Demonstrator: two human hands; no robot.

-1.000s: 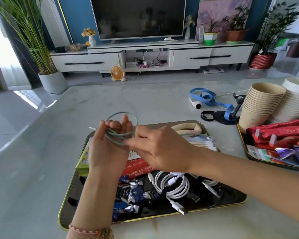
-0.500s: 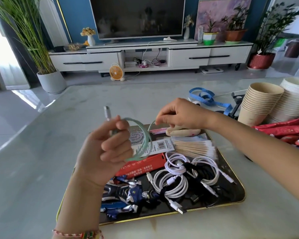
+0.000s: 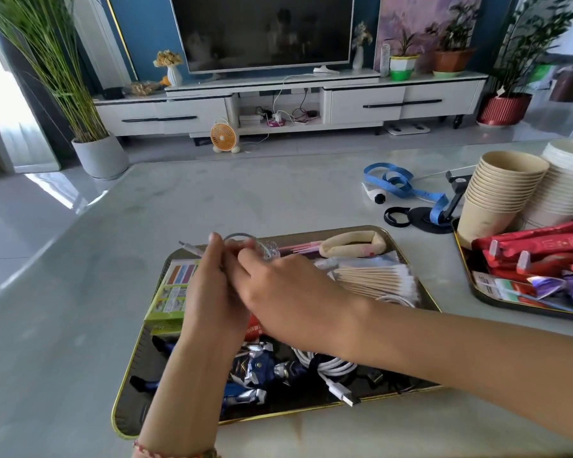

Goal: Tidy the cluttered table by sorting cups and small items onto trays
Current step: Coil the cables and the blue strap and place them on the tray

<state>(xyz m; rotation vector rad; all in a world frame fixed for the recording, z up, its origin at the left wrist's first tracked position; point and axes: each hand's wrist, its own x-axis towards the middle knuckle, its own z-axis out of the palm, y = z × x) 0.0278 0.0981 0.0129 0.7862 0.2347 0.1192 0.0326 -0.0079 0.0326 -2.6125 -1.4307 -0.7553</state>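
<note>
Both hands meet over the far left of the dark gold-rimmed tray [image 3: 136, 365]. My left hand [image 3: 212, 292] holds a coiled pale green cable [image 3: 237, 235], whose metal plug sticks out to the left. My right hand [image 3: 288, 299] lies across it from the right, its fingers at the coil; the grip itself is hidden. On the tray lie white cables [image 3: 333, 368], a blue toy figure [image 3: 262, 368], cotton swabs [image 3: 374, 279] and a green box [image 3: 171, 295].
A second tray [image 3: 467, 259] at the right carries red packets [image 3: 540, 249], beside stacked brown paper cups [image 3: 500, 193] and white cups [image 3: 566, 186]. A blue ribbon [image 3: 401, 185] and a black stand [image 3: 434, 219] lie on the marble table behind.
My right hand came back from the far side of the tray to my left hand. Both hands dropped lower with the green coil, which now lies nearly flat between them.
</note>
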